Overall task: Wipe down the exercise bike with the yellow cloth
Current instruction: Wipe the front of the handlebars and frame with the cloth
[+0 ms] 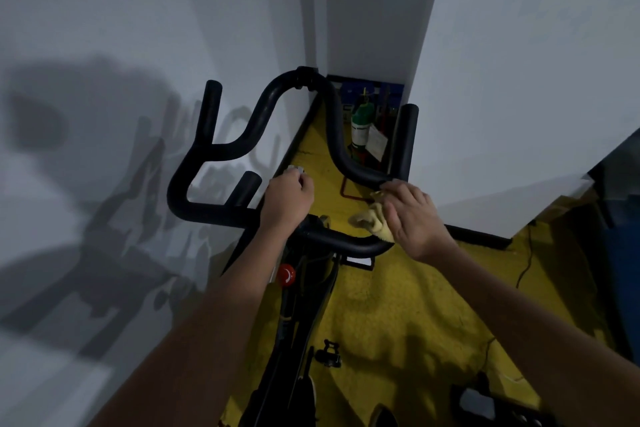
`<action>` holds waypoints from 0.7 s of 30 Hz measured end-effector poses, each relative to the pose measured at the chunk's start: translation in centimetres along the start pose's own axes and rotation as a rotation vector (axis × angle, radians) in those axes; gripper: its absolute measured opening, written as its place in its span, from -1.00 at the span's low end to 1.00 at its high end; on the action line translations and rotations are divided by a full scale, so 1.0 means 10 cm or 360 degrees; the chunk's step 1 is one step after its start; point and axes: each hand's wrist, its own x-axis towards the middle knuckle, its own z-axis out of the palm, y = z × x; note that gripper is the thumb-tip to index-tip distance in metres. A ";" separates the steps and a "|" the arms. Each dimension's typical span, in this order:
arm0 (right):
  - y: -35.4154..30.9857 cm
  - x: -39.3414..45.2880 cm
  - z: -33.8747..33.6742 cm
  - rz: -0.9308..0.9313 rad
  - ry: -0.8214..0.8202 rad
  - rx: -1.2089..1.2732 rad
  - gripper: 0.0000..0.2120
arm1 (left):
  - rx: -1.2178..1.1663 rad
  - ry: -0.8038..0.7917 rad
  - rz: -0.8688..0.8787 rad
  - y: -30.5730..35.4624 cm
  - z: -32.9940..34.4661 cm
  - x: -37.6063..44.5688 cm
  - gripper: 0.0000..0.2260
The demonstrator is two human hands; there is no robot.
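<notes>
Pressing the yellow cloth (372,222) against the exercise bike (343,239) handlebar's right bend, the right hand (414,218) risks dropping it if loosened, while the left hand (289,199) grips the centre.

you stand over a yellow, rough-textured floor (398,305). the black exercise bike frame (298,340) stands on it beside the grey wall. in the far corner a green-and-white bottle (360,125) stands on the floor, and a thin dark cable (524,263) trails across it at right.
</notes>
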 end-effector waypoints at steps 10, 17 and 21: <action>-0.30 -0.20 -0.11 0.0245 -0.0012 0.0400 -0.71 | 0.0044 0.0014 0.0034 0.02 -0.01 -0.05 -0.70; -0.33 -0.04 -0.47 0.0325 0.0561 0.0580 -0.78 | 0.0061 0.0048 0.0045 0.02 0.00 -0.04 -0.73; -0.27 0.01 -0.62 0.0409 0.0720 0.0568 -0.76 | 0.0101 0.0058 0.0060 0.00 0.02 -0.03 -0.74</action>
